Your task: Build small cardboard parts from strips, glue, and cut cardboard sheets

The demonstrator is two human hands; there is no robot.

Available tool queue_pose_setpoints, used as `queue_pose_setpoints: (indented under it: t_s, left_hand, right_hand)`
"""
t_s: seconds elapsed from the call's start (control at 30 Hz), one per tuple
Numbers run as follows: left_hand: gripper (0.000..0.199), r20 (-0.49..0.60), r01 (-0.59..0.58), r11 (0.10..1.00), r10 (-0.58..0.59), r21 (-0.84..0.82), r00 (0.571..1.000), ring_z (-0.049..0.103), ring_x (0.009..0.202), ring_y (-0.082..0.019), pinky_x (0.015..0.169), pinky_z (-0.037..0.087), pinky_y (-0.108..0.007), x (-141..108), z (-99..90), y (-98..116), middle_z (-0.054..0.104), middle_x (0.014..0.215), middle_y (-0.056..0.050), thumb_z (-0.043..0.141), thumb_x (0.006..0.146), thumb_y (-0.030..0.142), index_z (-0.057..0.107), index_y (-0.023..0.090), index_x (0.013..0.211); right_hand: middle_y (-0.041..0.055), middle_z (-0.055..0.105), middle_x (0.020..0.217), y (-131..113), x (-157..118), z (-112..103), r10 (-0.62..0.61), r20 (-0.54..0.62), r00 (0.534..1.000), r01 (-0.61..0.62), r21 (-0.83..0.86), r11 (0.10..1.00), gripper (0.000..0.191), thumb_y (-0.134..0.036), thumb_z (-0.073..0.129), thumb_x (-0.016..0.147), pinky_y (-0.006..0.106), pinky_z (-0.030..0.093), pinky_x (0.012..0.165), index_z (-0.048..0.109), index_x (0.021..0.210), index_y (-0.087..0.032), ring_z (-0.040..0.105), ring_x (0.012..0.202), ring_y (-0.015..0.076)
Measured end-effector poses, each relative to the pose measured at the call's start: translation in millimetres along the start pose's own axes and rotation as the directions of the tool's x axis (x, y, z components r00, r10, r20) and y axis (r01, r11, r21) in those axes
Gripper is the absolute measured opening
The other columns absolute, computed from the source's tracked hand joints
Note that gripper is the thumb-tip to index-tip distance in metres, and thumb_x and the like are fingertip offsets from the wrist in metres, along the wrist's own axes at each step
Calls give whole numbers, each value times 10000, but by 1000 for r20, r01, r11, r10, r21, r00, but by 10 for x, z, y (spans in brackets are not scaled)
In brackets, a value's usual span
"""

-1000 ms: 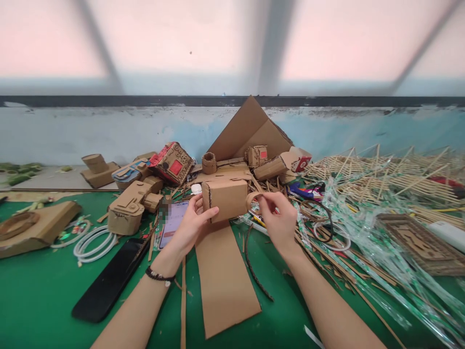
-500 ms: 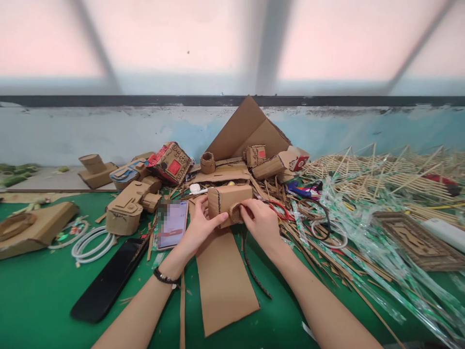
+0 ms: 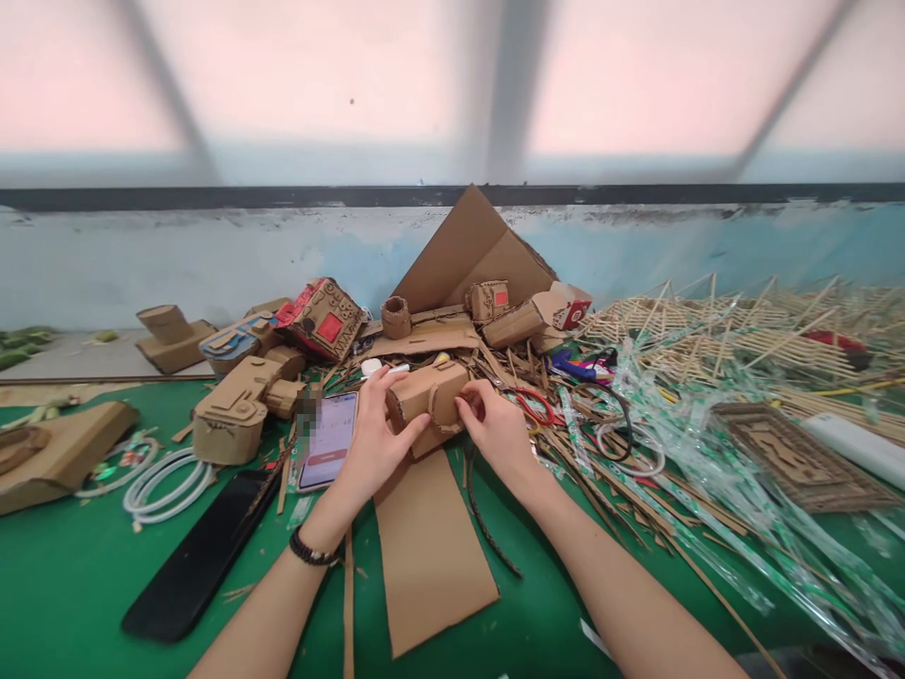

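Note:
A small brown cardboard box [image 3: 417, 387] with a curved cardboard ring [image 3: 444, 409] on its near face is held up over the middle of the table. My left hand [image 3: 382, 429] grips the box's left end, thumb in front and fingers behind. At the right end, my right hand [image 3: 495, 429] has its thumb and index finger pinched beside the ring; what is between them is too small to make out. Below the box lies a flat cardboard sheet [image 3: 435, 556], with a dark thin strip [image 3: 489, 523] curving along its right.
A phone [image 3: 331, 438], a black case [image 3: 202, 556], coiled white tubing [image 3: 168, 486] and cardboard models [image 3: 230, 415] lie on the left. Red-handled scissors [image 3: 535, 405], cardboard scraps, plastic strips [image 3: 693, 500] and a stick structure [image 3: 728, 325] spread rightward. A large cardboard piece [image 3: 473, 250] leans behind.
The box has been turned and tilted in my hands, its ring now standing out more to view. My right fingers have shifted off the ring's opening to its right side. The view has moved slightly.

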State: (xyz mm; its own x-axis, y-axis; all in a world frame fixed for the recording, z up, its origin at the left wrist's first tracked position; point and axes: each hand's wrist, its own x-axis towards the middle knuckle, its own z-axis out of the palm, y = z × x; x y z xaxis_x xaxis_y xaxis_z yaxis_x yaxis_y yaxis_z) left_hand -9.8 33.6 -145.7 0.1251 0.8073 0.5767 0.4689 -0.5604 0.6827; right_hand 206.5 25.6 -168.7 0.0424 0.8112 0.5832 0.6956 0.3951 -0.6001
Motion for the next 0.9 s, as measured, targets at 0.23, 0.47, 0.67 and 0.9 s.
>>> queue_pose_setpoints:
  t_s: [0.23,0.47,0.67,0.9]
  left_hand:
    - [187,-11,-196,967,200,163,980,386,1534,-341,1227,397,-557,17,-59,151,344,1647,-111,693,976,361,692,261,1134]
    - [329,-2,-246,950,251,191,968,487,1445,-335,1202,410,-572,5,-42,168,505,1521,-154,760,926,437,583,235,1115]
    - [209,6,-313,922,320,229,947,542,1374,-309,1139,468,-511,13,-58,187,528,1492,-127,730,955,335,566,225,887]
    - [73,42,-280,919,280,278,959,512,1401,-302,1170,431,-530,13,-47,142,568,1451,-123,650,1004,256,582,232,989]
  right_hand:
    - [-32,578,674,-56,-5,20,108,21,994,-110,107,988,100,-342,570,966,281,416,624,577,973,-243,595,611,190]
    - [-31,585,681,-78,-2,14,132,43,990,-137,169,976,146,-383,583,963,286,412,623,604,986,-241,572,609,182]
    - [-40,595,660,-104,21,-7,217,61,974,-225,323,919,183,-413,628,935,286,432,612,603,985,-239,576,597,173]
    - [-17,643,735,-81,28,60,320,171,932,-360,559,747,355,-487,737,840,263,509,512,576,1033,-237,609,653,182]
